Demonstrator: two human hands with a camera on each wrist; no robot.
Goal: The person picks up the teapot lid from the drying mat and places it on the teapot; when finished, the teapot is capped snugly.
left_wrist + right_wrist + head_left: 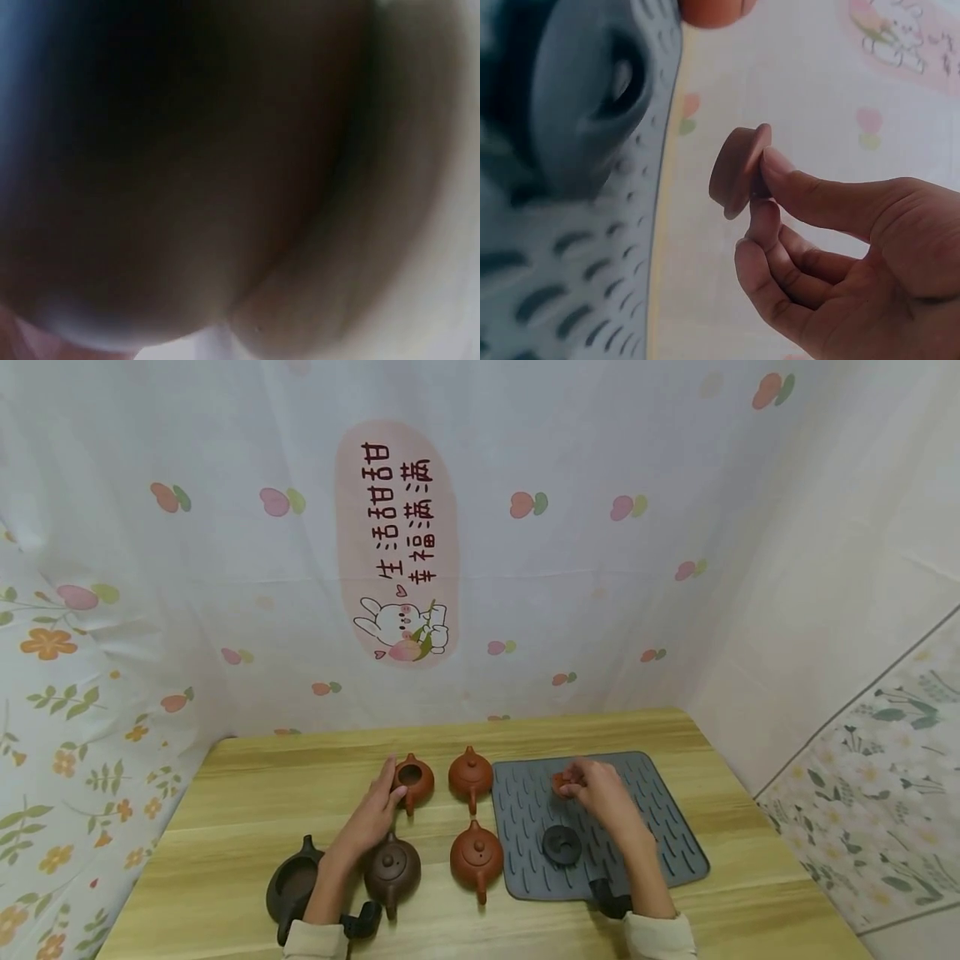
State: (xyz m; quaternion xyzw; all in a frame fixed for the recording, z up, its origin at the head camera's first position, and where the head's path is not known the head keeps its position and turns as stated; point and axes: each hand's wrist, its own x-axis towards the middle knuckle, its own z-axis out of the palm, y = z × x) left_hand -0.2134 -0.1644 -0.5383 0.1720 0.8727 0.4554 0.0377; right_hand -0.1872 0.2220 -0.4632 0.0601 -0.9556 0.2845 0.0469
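Observation:
In the head view my left hand (367, 814) holds the side of a reddish-brown teapot (424, 783) whose round top opening is uncovered. Over the grey mat (517, 872), the thumb and fingers of my right hand (600, 789) pinch a small reddish-brown teapot lid (559, 783). The right wrist view shows that lid (735, 169) tilted on its side, its knob hidden by the fingertips of the right hand (840, 255). A black lid (561, 845) lies on the mat below. A blurred dark rounded shape (165, 225) fills most of the left wrist view.
Two lidded reddish-brown teapots (471, 774) stand between the hands, one behind the other. A dark brown lidded teapot (392, 870) stands beside the left forearm. Partly behind that forearm is a black teapot (296, 883) without its lid. A patterned curtain (525, 610) hangs behind the wooden table (195, 860).

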